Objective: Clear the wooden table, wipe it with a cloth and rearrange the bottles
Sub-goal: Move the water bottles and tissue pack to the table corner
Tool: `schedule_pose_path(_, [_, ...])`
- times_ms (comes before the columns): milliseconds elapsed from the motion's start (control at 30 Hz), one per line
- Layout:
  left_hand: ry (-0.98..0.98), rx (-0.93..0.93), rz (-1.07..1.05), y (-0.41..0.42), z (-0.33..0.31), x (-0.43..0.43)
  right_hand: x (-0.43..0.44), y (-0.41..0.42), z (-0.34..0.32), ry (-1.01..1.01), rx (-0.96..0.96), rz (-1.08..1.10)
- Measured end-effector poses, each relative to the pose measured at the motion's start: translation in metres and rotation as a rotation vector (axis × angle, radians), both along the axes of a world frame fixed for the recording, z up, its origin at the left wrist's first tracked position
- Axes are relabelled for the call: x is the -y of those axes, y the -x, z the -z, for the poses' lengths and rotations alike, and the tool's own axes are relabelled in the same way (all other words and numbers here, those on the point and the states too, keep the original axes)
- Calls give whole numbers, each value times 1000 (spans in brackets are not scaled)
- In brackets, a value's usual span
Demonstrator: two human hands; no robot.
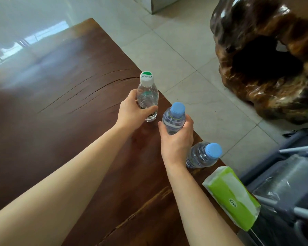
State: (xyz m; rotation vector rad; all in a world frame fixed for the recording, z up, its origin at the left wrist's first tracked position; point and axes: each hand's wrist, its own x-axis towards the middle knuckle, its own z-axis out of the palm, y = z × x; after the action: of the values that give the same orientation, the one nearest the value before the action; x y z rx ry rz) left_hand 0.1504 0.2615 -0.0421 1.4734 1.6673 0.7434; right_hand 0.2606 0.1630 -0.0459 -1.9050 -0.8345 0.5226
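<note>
On the wooden table (60,107), hands grip clear bottles: white-capped (148,96), blue-capped (173,119).

One view only, so nothing is being shared with another. The head camera is looking forward and steeply down from above the near end of the table (60,103), its wide lens bending the edges. It is sitting close: both forearms are entering from the bottom and filling much of the lower frame, with the left hand (132,112) and right hand (176,139) near the centre. The table is running diagonally away toward the upper left, its right edge crossing the middle. Tiled floor (167,50) is taking the upper right, beside a dark carved stump (267,59).
</note>
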Motion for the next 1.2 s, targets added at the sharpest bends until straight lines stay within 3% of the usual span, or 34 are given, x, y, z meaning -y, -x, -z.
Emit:
schedule_pose_path(233, [25,-55,22,-4,-6,5,4,-3,2,46,-12,-46])
schedule_pose_path(367, [34,-176,37,8,-13,18,8,-1,0,100,-24,-83])
schedule_pose_path(700, [16,-264,-124,99,-50,137,55,25,-16,309,-30,-215])
schedule_pose_path(1000, [-16,-294,-247,174,-89,287,160,60,-46,313,252,-530])
schedule_pose_path(1100, [-3,-334,-216,187,-100,332,199,62,-61,246,425,-713])
schedule_pose_path(1200, [-4,-346,-192,188,-111,365,231,49,-77,138,537,-753])
